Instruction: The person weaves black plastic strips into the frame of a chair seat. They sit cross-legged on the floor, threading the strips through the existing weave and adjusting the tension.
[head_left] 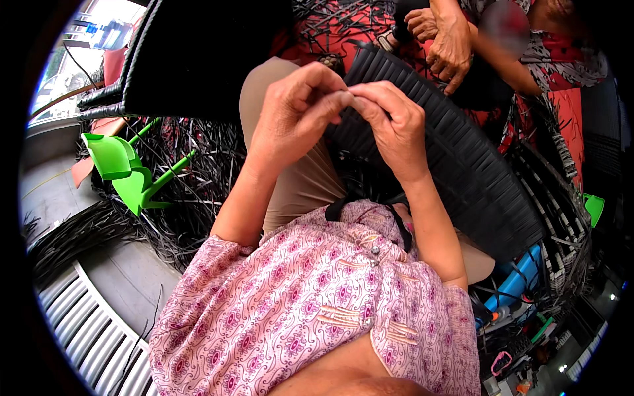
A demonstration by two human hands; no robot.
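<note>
Nearest is the patterned pink shirt [284, 297], on the near side of the black ribbed panel [462, 165], which serves as landmark and slants across the person's right leg. The right hand [394, 129] hangs over the panel's left edge; the left hand [297, 112] is just left of it. Each grip has thumb and forefinger pressed together, the tips of both meeting; whether they pinch a strand, I cannot tell. Beside the panel's near end is a blue bar [522, 278], with a pink loop [502, 363] nearer still; any lettering around them is too small to read. Well left of the panel, a green dustpan [111, 158] rests against heaped black strips [198, 148]. Beyond the panel's far end are a co-worker's hands [451, 58] and a red sheet [310, 32] strewn with strips.
</note>
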